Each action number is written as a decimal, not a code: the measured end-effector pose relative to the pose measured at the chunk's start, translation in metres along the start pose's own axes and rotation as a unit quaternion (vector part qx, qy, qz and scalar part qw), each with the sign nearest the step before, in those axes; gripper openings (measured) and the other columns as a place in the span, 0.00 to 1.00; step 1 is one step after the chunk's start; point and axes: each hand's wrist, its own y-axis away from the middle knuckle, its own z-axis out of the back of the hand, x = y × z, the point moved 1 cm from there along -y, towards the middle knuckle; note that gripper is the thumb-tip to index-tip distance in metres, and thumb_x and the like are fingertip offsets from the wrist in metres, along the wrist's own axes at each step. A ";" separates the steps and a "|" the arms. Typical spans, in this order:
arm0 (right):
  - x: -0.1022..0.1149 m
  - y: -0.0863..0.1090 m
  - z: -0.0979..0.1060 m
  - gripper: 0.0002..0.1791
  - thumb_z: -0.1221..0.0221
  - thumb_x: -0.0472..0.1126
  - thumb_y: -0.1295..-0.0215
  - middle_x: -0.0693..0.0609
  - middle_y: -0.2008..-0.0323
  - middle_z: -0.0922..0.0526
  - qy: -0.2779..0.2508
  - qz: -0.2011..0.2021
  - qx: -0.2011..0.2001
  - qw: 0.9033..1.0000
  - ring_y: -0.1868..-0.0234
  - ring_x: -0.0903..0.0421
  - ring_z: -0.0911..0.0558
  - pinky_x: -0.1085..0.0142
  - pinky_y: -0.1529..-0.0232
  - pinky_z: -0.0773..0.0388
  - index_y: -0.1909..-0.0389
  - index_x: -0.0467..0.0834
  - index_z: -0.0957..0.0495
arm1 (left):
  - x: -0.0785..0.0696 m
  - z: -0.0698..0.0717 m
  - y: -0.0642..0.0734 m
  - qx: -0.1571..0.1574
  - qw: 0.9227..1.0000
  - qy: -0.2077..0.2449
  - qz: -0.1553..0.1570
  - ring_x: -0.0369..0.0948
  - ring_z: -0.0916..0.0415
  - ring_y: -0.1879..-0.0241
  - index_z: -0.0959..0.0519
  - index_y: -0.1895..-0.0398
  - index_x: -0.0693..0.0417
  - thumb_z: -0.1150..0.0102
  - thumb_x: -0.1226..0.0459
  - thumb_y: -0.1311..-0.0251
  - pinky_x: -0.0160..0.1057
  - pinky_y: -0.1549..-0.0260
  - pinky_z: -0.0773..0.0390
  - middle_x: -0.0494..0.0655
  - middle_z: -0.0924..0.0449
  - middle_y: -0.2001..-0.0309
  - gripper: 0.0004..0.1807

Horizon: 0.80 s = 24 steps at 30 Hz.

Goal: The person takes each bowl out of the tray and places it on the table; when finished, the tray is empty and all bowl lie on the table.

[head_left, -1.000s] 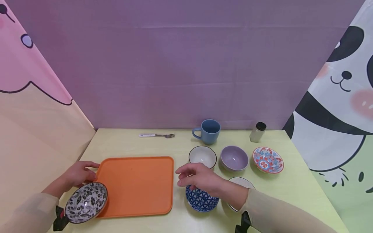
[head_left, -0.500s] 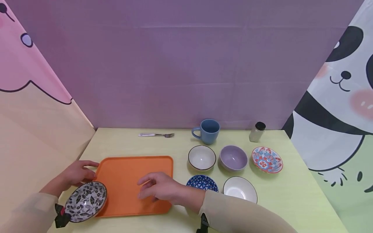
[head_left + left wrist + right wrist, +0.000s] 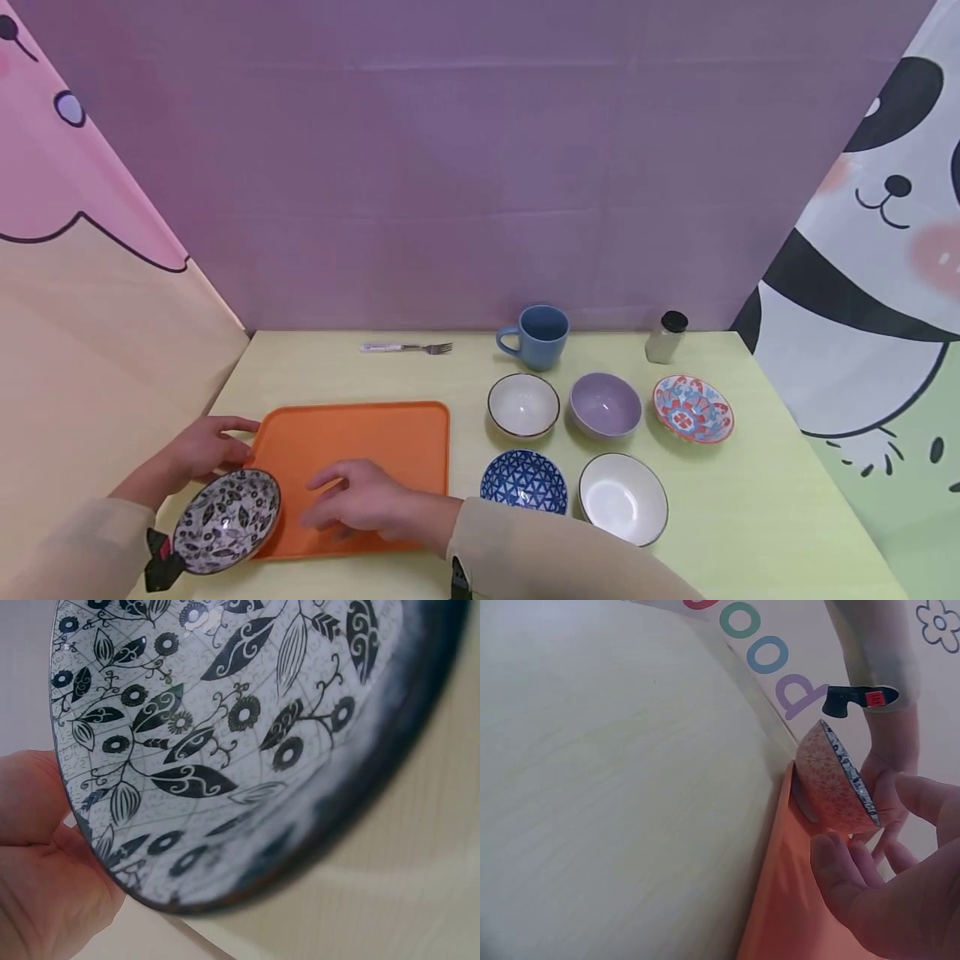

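Observation:
In the head view my left hand (image 3: 206, 450) is at the left edge of the orange tray (image 3: 397, 433), its visible fingers loosely extended. Right beside it a black-and-white floral bowl (image 3: 225, 521) leans over the tray's front left corner, tilted to the left. The left wrist view shows the bowl's patterned inside (image 3: 187, 742) close up, its rim overlapping the hand (image 3: 45, 877) and hiding part of it. My right hand (image 3: 367, 500) hovers over the tray with relaxed fingers, holding nothing. In the right wrist view, the bowl's reddish outer wall (image 3: 829, 780) stands beyond my right fingertips.
Right of the tray stand a blue patterned bowl (image 3: 525, 482), a white bowl (image 3: 622, 500), a dark-rimmed white bowl (image 3: 523, 406), a purple bowl (image 3: 604, 406) and a red-and-blue patterned bowl (image 3: 692, 408). Behind are a fork (image 3: 405, 347), a blue mug (image 3: 543, 337) and a black-capped jar (image 3: 665, 337).
My right hand has moved left from above the blue patterned bowl to over the tray, nearer the floral bowl. My left hand and the floral bowl have hardly moved.

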 end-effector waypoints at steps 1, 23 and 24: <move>-0.001 -0.002 -0.003 0.16 0.32 0.36 0.36 0.53 0.62 0.14 0.000 -0.001 -0.007 1.000 0.61 0.50 0.13 0.48 0.57 0.14 0.47 0.46 0.18 | 0.000 0.000 0.001 0.000 1.000 -0.001 0.000 0.45 0.17 0.63 0.37 0.29 0.73 0.43 0.68 0.32 0.48 0.65 0.15 0.52 0.14 0.60 0.31; -0.003 -0.033 -0.039 0.29 0.27 0.37 0.41 0.48 0.47 0.17 0.013 -0.028 -0.049 0.998 0.66 0.47 0.15 0.46 0.59 0.14 0.38 0.44 0.23 | -0.006 -0.003 0.007 -0.012 1.000 -0.004 0.008 0.45 0.16 0.62 0.36 0.30 0.72 0.45 0.69 0.32 0.46 0.67 0.17 0.55 0.14 0.60 0.29; -0.003 -0.034 -0.040 0.30 0.27 0.37 0.42 0.49 0.47 0.17 0.015 -0.026 -0.052 0.998 0.67 0.48 0.15 0.46 0.61 0.14 0.38 0.45 0.23 | -0.007 -0.003 0.007 -0.012 1.000 -0.006 0.008 0.45 0.16 0.62 0.37 0.30 0.72 0.45 0.69 0.32 0.46 0.68 0.17 0.54 0.14 0.60 0.29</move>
